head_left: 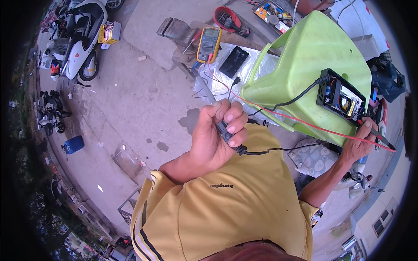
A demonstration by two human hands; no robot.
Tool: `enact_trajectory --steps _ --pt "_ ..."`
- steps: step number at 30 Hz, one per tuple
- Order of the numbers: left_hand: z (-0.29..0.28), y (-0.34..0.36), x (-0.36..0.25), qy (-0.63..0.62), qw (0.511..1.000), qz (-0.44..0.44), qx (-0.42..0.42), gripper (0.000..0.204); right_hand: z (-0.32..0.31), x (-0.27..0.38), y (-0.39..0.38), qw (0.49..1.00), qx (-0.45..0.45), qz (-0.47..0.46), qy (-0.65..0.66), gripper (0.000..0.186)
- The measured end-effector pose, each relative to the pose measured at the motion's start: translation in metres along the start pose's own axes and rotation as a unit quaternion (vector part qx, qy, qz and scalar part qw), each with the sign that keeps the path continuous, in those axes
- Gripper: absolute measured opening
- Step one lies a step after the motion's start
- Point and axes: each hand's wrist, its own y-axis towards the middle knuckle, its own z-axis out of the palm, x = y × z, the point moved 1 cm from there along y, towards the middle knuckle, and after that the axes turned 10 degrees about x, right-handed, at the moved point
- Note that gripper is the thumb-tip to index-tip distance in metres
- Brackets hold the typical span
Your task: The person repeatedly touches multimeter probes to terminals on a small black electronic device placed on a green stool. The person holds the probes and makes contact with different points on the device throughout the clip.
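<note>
My left hand (220, 130) is closed round a black cable connector (225, 132), its cord leaving below the fingers. A grey rod (203, 84) runs up beyond the thumb; I cannot tell whether the hand grips it. My right hand (360, 141) pinches a red-and-black test probe (383, 138), its tip end at the lower edge of an opened black charger case (344, 95) with circuit parts showing. That case rests on a light-green plastic chair (300, 65). A red lead (283, 114) links the probe to a yellow multimeter (209, 45).
A black case cover (234, 61) lies on a silver sheet (265, 69) beside the multimeter. Behind are a vise (177, 29), a red bowl (226, 18) with a tool, and a parts tray (274, 16). A white scooter (85, 41) and blue jug (74, 145) stand left.
</note>
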Motion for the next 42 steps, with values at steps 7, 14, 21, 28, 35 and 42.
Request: enact_trajectory --steps 7,14,21,28,35,42 --pt "-0.066 0.001 -0.007 0.218 0.951 0.157 -0.154 0.016 0.002 0.007 0.001 1.000 -0.008 -0.002 -0.017 0.028" --pt "-0.122 -0.003 -0.013 0.303 0.916 0.159 -0.210 0.014 0.000 0.002 0.000 1.000 -0.005 0.011 -0.021 0.030" --pt "-0.141 -0.010 -0.011 0.501 0.851 0.092 -0.127 0.018 0.000 0.001 0.001 1.000 0.000 -0.003 -0.026 0.031" --pt "-0.140 -0.012 -0.008 0.559 0.825 0.056 -0.065 0.018 0.000 0.004 0.001 0.999 -0.008 -0.011 -0.040 0.030" --pt "-0.139 -0.012 -0.010 0.565 0.821 0.053 -0.066 0.016 0.000 0.005 0.002 0.999 -0.003 -0.017 -0.044 0.029" --pt "-0.137 -0.012 -0.010 0.564 0.821 0.056 -0.061 0.014 0.001 0.005 0.002 0.999 -0.005 -0.025 -0.047 0.030"
